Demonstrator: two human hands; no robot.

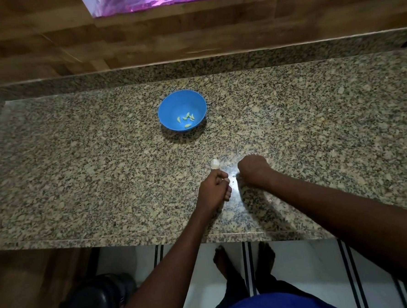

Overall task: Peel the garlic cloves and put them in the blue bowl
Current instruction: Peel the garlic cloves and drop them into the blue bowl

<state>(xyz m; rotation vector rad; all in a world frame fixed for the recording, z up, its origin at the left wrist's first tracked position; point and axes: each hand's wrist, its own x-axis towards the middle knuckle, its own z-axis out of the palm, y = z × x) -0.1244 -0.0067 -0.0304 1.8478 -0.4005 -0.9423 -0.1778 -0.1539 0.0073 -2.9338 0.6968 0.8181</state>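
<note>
Speckled granite counter fills the middle of the frame. Round blue plastic bowl sits above centre, well apart from my hands; six or so pale green peeled garlic cloves lie in its bottom.

My left hand, lower centre, is curled, with the white papery garlic bulb pinched at its fingertips. The bulb sticks up past the fingers, toward the bowl; whether it touches the counter I cannot tell.

My right hand, just right of the left, is knuckles up with fingers curled under toward the counter. Whether it holds anything I cannot tell: the fingertips are hidden. The two hands are near each other but not touching. Small pale scraps of garlic skin lie on the counter between them.
</note>
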